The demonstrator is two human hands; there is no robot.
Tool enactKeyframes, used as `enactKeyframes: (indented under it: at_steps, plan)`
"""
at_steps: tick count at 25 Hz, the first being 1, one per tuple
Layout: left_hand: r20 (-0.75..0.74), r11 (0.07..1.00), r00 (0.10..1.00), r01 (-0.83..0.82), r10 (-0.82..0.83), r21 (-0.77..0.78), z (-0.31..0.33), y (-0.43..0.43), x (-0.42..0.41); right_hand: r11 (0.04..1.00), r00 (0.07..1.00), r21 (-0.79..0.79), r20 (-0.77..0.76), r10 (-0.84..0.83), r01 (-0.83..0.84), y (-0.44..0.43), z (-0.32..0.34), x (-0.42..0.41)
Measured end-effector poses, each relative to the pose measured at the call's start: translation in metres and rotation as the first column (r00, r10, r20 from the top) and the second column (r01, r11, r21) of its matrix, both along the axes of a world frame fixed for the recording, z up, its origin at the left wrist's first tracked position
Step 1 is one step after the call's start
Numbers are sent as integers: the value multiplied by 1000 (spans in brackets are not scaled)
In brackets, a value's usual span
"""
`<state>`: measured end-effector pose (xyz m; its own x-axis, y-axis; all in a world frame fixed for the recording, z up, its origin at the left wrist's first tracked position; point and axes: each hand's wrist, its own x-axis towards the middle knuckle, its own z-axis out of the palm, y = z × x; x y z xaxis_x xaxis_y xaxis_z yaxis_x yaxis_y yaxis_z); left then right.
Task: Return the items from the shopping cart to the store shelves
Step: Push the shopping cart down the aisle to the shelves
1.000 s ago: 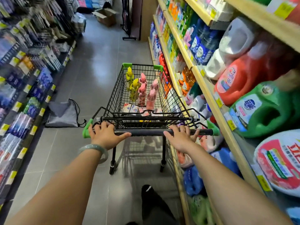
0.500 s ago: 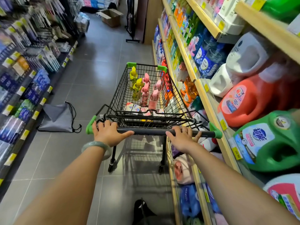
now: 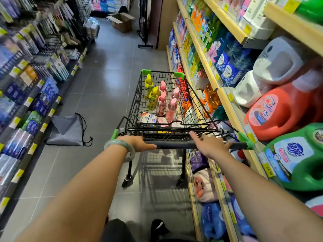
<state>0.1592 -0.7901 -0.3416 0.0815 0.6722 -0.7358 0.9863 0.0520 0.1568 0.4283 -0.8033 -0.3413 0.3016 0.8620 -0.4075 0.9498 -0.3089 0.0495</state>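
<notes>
Shop aisle (image 3: 104,81) — left hand (image 3: 138,145) grips cart (image 3: 135,102), bottles (image 3: 162,100) beyond.

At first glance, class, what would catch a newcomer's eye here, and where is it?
The black wire shopping cart stands mid-aisle, pink bottles and yellow bottles upright at its far end. The left hand grips its handle; the right hand rests there, fingers spread. Right-hand shelves hold a big red detergent jug beside a green detergent jug.
</notes>
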Motion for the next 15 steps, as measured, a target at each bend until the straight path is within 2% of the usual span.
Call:
enactKeyframes:
  at_steps: [3,5,7,9,11,15]
  plan:
    - [190,993,981,56,-35,-104,20,23,-20,958,995,281,67,-72,50,25,9,-35]
    - [375,994,925,-24,63,-108,31,45,-45,910,995,410,53,-86,57,45,12,-64]
    - [495,989,857,-122,147,-83,39,71,-80,883,992,454,-15,-128,121,65,12,-99]
    - [511,989,848,-145,141,-32,40,98,-125,873,985,456,-60,-162,171,81,9,-139]
    - [467,993,879,-118,100,10,35,122,-172,883,985,437,-48,-166,170,93,3,-176]
    - [398,997,915,-79,67,13,27,173,-248,915,982,359,-36,-184,184,117,-7,-227]
